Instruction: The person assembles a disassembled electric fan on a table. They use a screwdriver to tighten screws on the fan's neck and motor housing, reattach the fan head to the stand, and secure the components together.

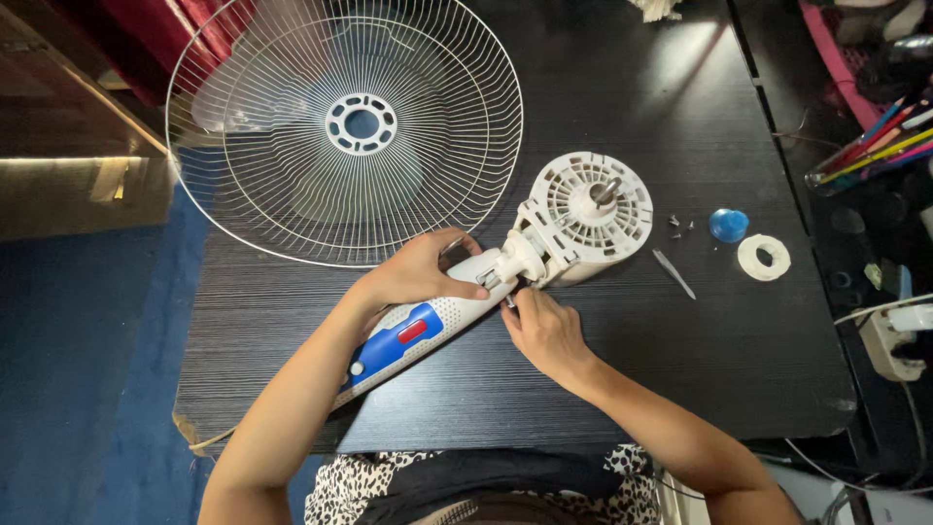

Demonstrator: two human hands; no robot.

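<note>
A white fan body lies across the dark table, its round motor housing with a metal shaft facing up and its white neck with a blue and red control panel pointing toward me. My left hand wraps over the neck just below the hinge joint. My right hand is at the joint from the near side, fingertips pinched on something small there; what they pinch is hidden.
A white wire fan guard lies at the table's far left. To the right of the motor lie small screws, a thin metal tool, a blue cap and a white ring. Pencils and a power strip sit beyond the right edge.
</note>
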